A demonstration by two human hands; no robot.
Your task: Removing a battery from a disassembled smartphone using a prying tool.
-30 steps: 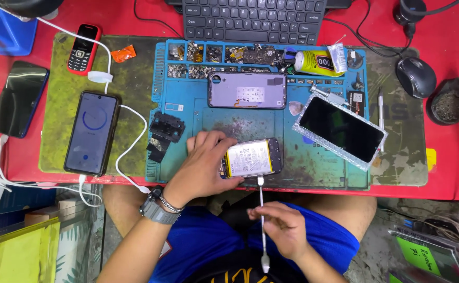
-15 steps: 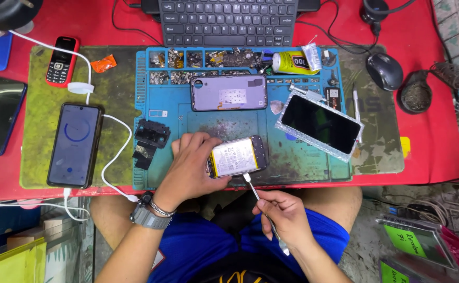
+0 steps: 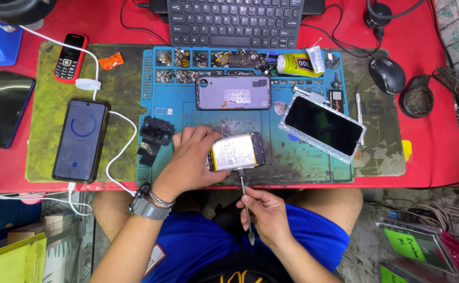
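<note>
Surface, as I see it from the head camera: red table carrying a green mat and a blue repair mat with parts trays along its far edge. On the blue mat: purple phone back, black screen panel, yellow glue tube. On the green mat: charging phone, small red keypad phone. Beyond: keyboard, mouse.

Opened phone: near edge of blue mat. My left hand has fingers curled around its left end, gripping. My right hand pinches a thin metal tool, tip touching the phone's near edge.
</note>
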